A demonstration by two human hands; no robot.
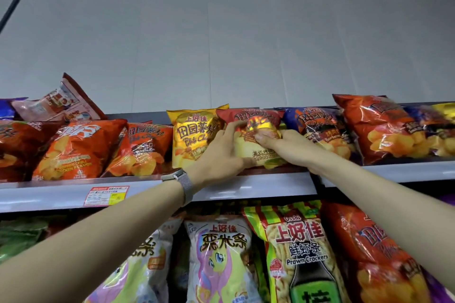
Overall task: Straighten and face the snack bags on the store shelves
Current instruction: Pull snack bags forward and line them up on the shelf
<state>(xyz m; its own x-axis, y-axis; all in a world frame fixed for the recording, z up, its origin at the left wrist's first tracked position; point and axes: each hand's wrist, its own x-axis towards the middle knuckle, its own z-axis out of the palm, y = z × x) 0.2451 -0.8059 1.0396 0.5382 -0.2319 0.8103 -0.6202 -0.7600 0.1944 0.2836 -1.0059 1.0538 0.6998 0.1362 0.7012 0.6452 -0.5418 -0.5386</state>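
looks mid-task: left hand (219, 155) and right hand (279, 144) both grasp red chip bag (258, 115); toppled bag (57, 103) at 10 o'clock not yet straightened.

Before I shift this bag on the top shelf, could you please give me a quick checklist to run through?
1. Grip: ok; left hand and right hand both hold the red bag.
2. Front facing out: ok; its print shows.
3. Side room: not ok; the yellow bag and purple bag crowd it.
4. Base behind the shelf lip: cannot tell; the hands hide it.
5. Rest of row: not ok; a pink bag lies tipped on the orange bags at left.
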